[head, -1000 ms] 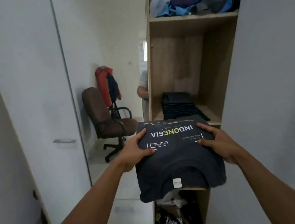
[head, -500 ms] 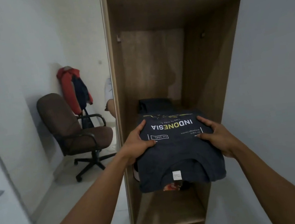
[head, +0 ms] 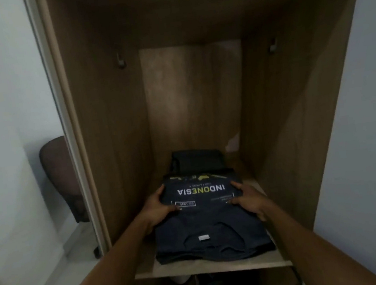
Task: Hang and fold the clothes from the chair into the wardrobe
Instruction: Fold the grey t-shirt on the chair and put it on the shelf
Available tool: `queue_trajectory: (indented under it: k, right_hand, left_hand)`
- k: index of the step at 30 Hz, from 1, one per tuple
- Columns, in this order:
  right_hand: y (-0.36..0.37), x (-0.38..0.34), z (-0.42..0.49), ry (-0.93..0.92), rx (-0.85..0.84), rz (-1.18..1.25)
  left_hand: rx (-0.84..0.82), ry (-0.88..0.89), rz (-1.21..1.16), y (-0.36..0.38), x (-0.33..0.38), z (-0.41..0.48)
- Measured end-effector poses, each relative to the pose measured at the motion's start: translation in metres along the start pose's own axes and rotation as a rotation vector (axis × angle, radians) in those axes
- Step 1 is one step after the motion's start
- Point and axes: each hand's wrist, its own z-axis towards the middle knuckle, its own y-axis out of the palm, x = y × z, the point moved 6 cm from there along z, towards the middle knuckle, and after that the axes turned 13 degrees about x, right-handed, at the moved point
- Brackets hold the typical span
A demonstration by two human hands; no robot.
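1. While the folded dark T-shirt lies on the wardrobe shelf, at about 6 o'clock from the centre of the view, both hands grip its sides; the job now, as I judge it, is to seat it squarely before letting go.
2. At 9 o'clock of the shirt, the left hand is half closed on the edge, thumb on top near the printed lettering, fingers seemingly tucked beneath.
3. At 3 o'clock, the right hand grips the other edge the same way, thumb lying over the cloth.
4. Slide the shirt toward 12 o'clock until it meets the darker folded garment, which lies just beyond it at the back; whether the two overlap I cannot tell.
5. Keep both sides moving evenly, so that the fold does not skew or bunch.
6. Draw the fingers out flat and sideways, pressing lightly from above, or the lower layers may drag out.
7. Check that the collar edge at 6 o'clock sits behind the shelf's front lip.
8. Fetch the next piece from the brown chair, at 9 o'clock beyond the wardrobe side.
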Motion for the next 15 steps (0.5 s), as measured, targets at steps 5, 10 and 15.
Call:
queue_trajectory:
  k: [5,10,15]
  right_hand:
    - [0.004,0.023,0.022,0.055,-0.036,-0.097]
    - [-0.004,0.019,0.019,0.024,-0.1,-0.295]
    - [0.007,0.012,0.012,-0.272,0.158,-0.692]
  left_hand:
    - [0.002,-0.076,0.012,0.007,-0.026,0.016]
    - [-0.041,0.035,0.275,0.011,-0.009,0.018]
    - [-0.1,0.522,0.923,0.04,0.011,-0.013]
